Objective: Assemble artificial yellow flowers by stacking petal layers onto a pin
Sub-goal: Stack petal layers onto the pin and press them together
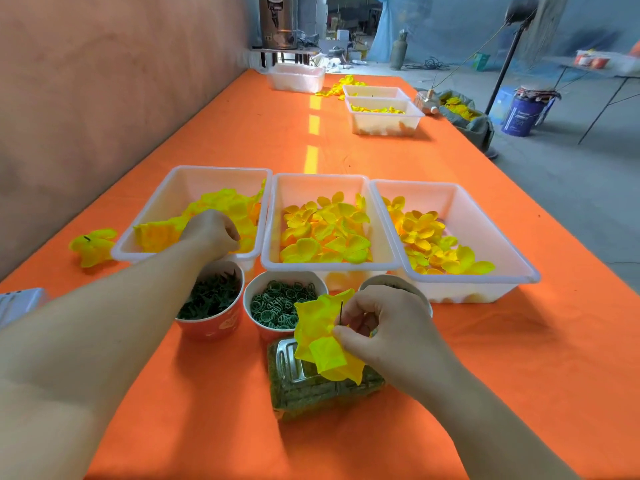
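Left hand (209,233) grips petals (156,235) in the left tray (221,168); right hand (384,327) pinches the pin (341,311) over a bottle (311,393).

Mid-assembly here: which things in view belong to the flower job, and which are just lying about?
In the job: right hand pinching the pin with a petal layer on it; left hand in the left tray; middle tray; right tray; cup of green rings; cup of green leaf pieces; finished flower.
Lying about: blue bucket; gas cylinder; metal urn; fan stand.

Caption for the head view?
Left hand among petals in the leftmost tray; right hand pinches a petal layer on a pin.
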